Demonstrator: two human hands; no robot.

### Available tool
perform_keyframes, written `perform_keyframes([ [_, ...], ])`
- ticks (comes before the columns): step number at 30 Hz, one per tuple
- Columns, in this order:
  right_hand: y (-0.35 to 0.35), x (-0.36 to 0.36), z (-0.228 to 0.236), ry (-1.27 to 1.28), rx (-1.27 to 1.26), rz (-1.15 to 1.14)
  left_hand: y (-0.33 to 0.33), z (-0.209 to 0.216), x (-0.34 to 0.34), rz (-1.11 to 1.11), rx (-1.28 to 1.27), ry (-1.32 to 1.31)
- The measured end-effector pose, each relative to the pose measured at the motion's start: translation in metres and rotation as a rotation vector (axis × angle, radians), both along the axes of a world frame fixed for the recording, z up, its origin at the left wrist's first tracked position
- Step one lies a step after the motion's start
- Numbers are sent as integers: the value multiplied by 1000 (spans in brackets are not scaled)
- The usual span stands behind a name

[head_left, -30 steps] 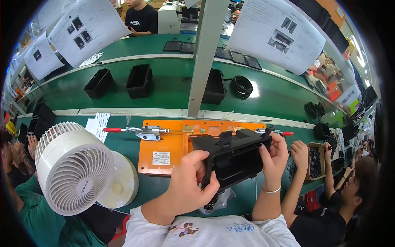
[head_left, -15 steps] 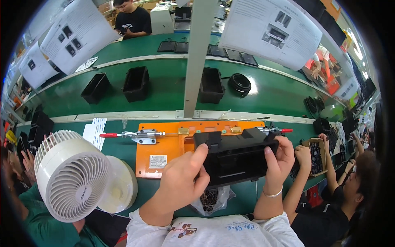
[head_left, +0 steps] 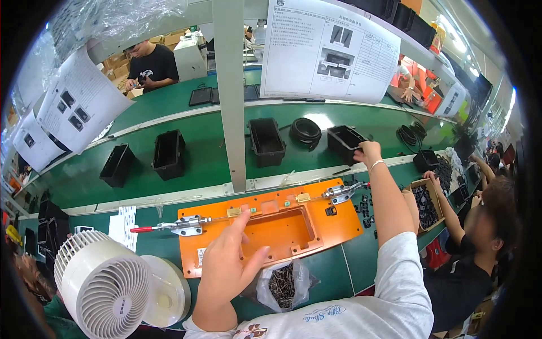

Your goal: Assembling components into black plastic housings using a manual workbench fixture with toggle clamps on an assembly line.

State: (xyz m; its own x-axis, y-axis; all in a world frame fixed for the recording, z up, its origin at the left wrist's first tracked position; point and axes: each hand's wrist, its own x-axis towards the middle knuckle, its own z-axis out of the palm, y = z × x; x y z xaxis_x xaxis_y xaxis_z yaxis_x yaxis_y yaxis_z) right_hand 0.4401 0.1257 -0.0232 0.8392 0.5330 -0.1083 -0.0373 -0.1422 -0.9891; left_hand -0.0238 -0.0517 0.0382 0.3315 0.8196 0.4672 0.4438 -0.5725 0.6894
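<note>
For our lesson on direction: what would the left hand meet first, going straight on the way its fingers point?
Probably the orange fixture, at its far edge, just ahead of the left hand. Height is unclear; it might clear that and meet the white rail.

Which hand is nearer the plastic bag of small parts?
Left. The left hand is just left of the bag; the right hand is farther off, at a black box beyond the orange board.
</note>
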Motion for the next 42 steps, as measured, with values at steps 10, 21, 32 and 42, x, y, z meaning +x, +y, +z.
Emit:
perform_keyframes([
  [10,36,-169,10,-1440,-530,1014,3,-2,3,-23,2,97],
  [21,28,-156,33,-839,133,1100,0,1,3,-52,68,104],
  [32,-197,-264,103,-1107,192,1111,5,-31,44,-149,203,-306],
  [42,-185,-215,132,-1093,286,1300,27,-26,11,-365,-507,-1281],
])
